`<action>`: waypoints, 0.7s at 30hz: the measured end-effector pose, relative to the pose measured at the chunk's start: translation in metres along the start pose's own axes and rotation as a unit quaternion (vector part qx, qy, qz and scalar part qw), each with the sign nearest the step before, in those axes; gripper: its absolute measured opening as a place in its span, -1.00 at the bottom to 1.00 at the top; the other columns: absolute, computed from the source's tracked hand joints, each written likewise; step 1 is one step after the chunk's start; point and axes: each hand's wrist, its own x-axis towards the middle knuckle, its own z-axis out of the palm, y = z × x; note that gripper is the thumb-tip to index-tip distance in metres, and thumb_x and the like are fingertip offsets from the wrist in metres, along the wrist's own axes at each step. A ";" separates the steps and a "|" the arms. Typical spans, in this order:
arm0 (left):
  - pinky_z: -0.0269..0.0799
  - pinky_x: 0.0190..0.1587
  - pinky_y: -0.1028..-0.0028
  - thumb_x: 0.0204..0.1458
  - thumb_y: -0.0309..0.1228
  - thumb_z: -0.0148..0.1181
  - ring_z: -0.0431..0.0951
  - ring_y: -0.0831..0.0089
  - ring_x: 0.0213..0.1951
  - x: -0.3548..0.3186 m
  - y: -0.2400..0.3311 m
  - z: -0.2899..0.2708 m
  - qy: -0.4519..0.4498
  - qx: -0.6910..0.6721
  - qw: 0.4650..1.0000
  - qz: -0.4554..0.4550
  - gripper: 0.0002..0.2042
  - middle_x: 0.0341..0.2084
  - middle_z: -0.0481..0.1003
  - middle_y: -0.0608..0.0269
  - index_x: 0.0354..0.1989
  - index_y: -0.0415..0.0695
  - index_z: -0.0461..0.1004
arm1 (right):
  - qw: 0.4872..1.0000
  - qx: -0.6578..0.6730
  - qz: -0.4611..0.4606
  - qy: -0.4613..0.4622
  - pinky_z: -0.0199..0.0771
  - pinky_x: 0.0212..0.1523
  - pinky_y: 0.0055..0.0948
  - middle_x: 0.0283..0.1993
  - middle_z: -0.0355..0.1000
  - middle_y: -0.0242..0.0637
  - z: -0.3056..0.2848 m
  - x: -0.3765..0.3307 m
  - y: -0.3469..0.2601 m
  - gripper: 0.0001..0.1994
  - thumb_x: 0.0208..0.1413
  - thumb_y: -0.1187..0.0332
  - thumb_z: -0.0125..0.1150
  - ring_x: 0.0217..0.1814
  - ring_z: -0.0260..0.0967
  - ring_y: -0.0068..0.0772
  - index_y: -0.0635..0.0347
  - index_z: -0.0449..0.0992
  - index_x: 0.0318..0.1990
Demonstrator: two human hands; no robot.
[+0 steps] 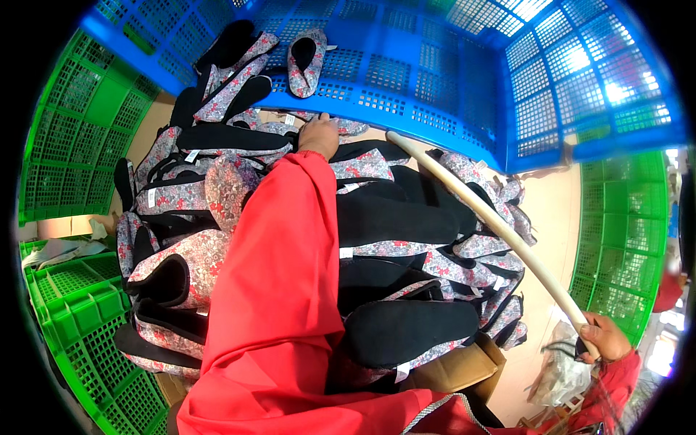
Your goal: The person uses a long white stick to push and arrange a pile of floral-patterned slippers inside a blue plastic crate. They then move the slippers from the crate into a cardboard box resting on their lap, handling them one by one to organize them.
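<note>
A large pile of slippers (395,217), grey-and-red floral with black soles and linings, lies under and around my outstretched left arm. At the pile's far side, my left hand (319,136) is closed beside the lower edge of a blue plastic crate (428,69). Its fingers are partly hidden, and I cannot make out what they hold. My right hand (607,337), at the lower right, grips the near end of a long pale stick (500,228). The stick slants across the pile's right side, its far tip close to the blue crate's edge.
A few slippers lie against the blue crate, one floral slipper (306,64) apart from the rest. Green crates stand on the left (80,123) and right (616,239), with another green crate (94,319) lower left. A cardboard box (457,366) and clear plastic bag (558,373) are near me.
</note>
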 end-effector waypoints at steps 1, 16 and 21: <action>0.40 0.10 0.17 0.16 -0.42 -0.03 0.45 0.10 0.07 -0.001 -0.003 -0.001 0.000 -0.006 1.000 -0.011 -0.76 0.01 0.43 0.08 -0.12 -0.13 0.58 | 1.000 -0.003 -0.012 -0.015 0.28 -0.72 -0.57 -0.50 0.30 -0.36 0.000 -0.002 -0.010 -0.52 0.21 0.27 0.14 -0.72 0.26 -0.56 0.43 0.31 0.18; 0.35 0.15 0.19 0.24 -0.35 -0.16 0.40 0.21 0.13 0.015 -0.010 0.023 0.032 0.008 0.999 -0.013 -0.71 0.06 0.43 0.20 0.04 -0.08 0.44 | 0.990 0.069 -0.113 -0.038 0.30 -0.52 -0.61 -0.45 0.29 -0.51 0.215 0.046 0.114 -0.50 0.29 0.35 0.03 -0.56 0.22 -0.69 0.08 0.16 0.36; 0.34 0.15 0.18 0.22 -0.36 -0.14 0.39 0.21 0.13 0.014 -0.017 0.033 0.037 0.015 0.998 -0.042 -0.70 0.07 0.41 0.24 0.07 -0.03 0.43 | 0.979 -0.088 -0.157 0.091 0.45 -0.33 -0.25 -0.35 0.49 -0.08 0.238 0.049 0.120 -0.49 0.21 0.23 0.08 -0.43 0.46 -0.17 0.21 0.26 0.28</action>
